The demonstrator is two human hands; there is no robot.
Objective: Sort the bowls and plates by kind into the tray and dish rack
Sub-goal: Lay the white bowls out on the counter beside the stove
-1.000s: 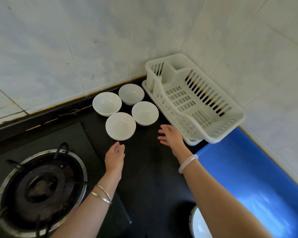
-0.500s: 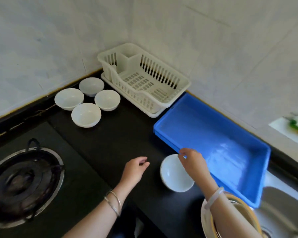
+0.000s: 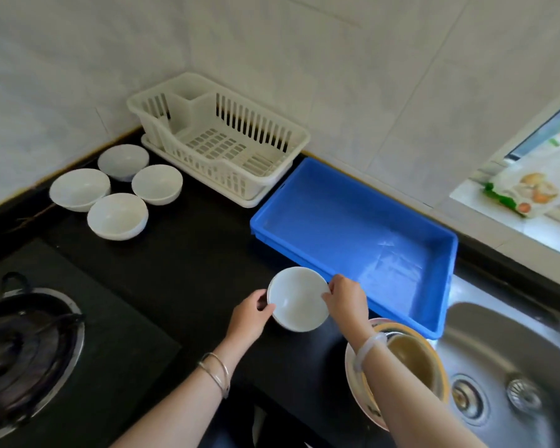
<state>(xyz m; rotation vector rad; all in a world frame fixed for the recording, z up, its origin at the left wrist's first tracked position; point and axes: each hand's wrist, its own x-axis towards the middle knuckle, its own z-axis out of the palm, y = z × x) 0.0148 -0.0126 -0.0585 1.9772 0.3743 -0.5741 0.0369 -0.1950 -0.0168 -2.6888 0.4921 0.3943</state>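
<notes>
Nearest us, beneath the right forearm, we see a stack of plates with a tan bowl on top. Just ahead, both hands have one white bowl: the left hand curls round its left rim and the right hand pinches its right rim, over the black tabletop. Right beyond the right hand lies the blue tray. Farther out stands the white dish rack, and far beyond the left hand four white bowls cluster together.
</notes>
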